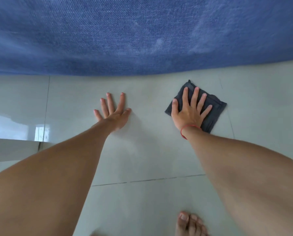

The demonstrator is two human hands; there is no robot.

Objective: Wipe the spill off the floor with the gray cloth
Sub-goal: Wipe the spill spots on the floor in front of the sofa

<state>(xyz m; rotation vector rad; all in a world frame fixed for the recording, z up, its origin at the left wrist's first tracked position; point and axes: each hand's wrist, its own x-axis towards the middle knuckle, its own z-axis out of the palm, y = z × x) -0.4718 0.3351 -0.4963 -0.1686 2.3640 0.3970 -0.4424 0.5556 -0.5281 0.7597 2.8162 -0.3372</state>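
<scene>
Bare foot | right hand flat atop gray cloth | floor

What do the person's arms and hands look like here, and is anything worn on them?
Both arms are bare from the frame's edge to the fingertips, with no sleeves, gloves or rings visible. The left hand wears nothing. The right hand has one adornment: a thin red string bracelet circling the wrist. Fingernails on both hands look short and unpainted.
</scene>
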